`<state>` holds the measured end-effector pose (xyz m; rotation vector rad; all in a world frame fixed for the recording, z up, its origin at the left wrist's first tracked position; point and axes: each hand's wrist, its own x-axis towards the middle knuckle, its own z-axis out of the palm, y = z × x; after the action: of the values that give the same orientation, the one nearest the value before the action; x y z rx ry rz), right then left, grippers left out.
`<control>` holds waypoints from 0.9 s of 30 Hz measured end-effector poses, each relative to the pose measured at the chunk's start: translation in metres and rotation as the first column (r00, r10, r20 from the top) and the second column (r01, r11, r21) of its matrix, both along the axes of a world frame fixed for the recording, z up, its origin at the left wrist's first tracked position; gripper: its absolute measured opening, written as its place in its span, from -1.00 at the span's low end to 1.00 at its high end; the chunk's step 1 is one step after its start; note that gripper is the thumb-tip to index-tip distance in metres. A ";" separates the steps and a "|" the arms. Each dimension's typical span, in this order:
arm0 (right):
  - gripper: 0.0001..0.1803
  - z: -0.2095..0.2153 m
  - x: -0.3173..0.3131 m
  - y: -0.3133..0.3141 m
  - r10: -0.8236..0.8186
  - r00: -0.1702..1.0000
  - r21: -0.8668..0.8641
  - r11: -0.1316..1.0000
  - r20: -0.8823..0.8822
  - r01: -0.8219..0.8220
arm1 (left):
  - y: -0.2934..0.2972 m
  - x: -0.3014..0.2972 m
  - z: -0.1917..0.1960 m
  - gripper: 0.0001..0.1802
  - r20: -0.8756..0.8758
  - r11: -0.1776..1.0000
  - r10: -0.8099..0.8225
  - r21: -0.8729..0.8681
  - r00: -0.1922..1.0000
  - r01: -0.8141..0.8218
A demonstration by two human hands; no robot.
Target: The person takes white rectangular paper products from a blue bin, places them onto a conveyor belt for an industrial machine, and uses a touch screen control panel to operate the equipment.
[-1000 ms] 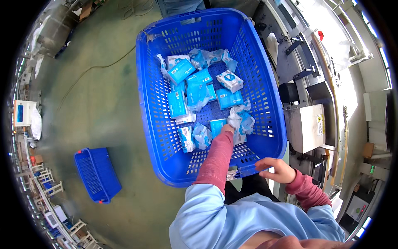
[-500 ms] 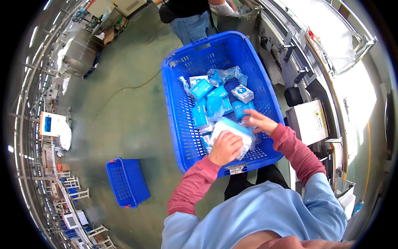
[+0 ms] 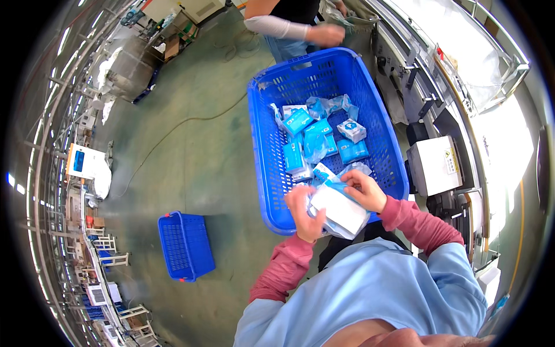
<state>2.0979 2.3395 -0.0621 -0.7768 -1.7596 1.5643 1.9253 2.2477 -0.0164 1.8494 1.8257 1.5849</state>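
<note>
A big blue plastic basket (image 3: 266, 156) stands on the floor in front of me, holding several blue and white packets (image 3: 317, 139) and a small white box (image 3: 351, 129). Over its near edge both hands hold a stack of white packets in clear wrap (image 3: 338, 209). My left hand (image 3: 302, 211) grips the stack's left side. My right hand (image 3: 363, 191) rests on its top, fingers curled over the upper edge.
A smaller blue basket (image 3: 185, 245) sits on the green floor at lower left. Another person's arm in a white sleeve (image 3: 277, 26) reaches in beyond the big basket. A white box-shaped machine (image 3: 433, 165) and a conveyor line run along the right.
My left hand was reaching deep into the basket. Both hands have since closed on a stack of packets and drawn it back to the near rim.
</note>
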 end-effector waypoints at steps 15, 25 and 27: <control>-0.56 0.050 0.051 0.000 -0.050 0.994 -0.119 0.992 -0.095 0.038 | 0.060 0.022 -0.018 -0.70 -0.053 0.967 -0.234 -0.120 0.971 0.227; -0.72 0.069 0.053 0.002 -0.228 0.929 0.667 0.744 0.291 -0.026 | 0.066 0.045 0.004 -0.87 -0.012 0.775 -0.614 -0.197 0.789 0.600; -0.75 0.068 0.058 0.006 -0.156 0.921 0.625 0.773 0.356 -0.111 | 0.061 0.047 0.012 -0.85 0.093 0.761 -0.581 -0.290 0.809 0.580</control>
<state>2.1561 2.3458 0.0060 -0.7789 -2.3661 0.7002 1.9718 2.3084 -0.0048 1.9858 1.2075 1.0086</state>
